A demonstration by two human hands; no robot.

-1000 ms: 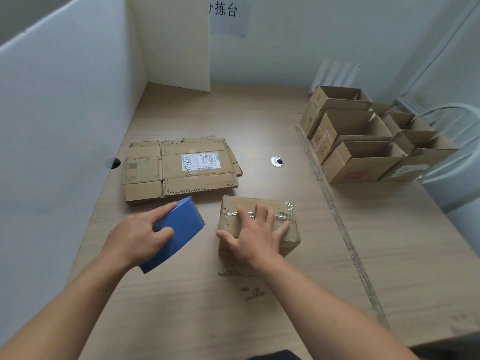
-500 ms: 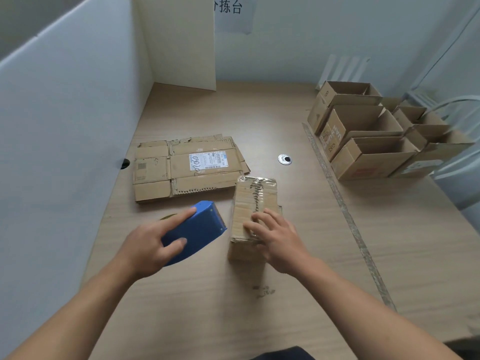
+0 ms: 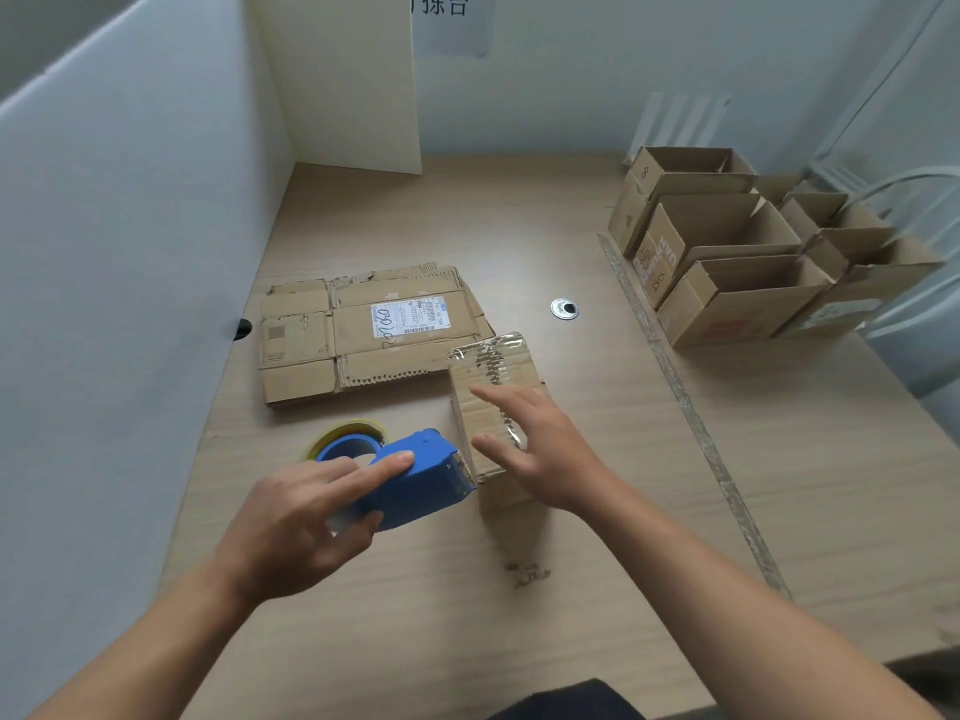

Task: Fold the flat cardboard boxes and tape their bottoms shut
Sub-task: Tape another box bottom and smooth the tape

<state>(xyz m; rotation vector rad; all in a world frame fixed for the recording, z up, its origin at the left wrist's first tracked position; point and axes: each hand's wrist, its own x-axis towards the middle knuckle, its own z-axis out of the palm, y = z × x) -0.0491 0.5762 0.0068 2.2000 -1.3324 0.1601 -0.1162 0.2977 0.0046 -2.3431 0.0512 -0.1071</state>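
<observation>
A small folded cardboard box point(image 3: 493, 371) stands on the wooden table point(image 3: 519, 226) with its taped bottom up, long side pointing away from me. My right hand point(image 3: 535, 449) lies over its near half, fingers straight and spread. My left hand point(image 3: 306, 522) grips a blue tape dispenser point(image 3: 415, 480) with a roll of clear tape; its toothed front sits against the box's near left corner. A stack of flat cardboard boxes point(image 3: 363, 335) with a white label lies just beyond, to the left.
Several folded open boxes point(image 3: 727, 272) stand in a group at the right, behind a strip of tape point(image 3: 675, 387) running down the table. White partition walls point(image 3: 130, 252) close off the left and back. A metal cable grommet point(image 3: 564, 309) sits mid-table.
The box was turned from crosswise to lengthwise. My left hand brought the dispenser right, up to the box's near corner. My right hand's fingers straightened over the box.
</observation>
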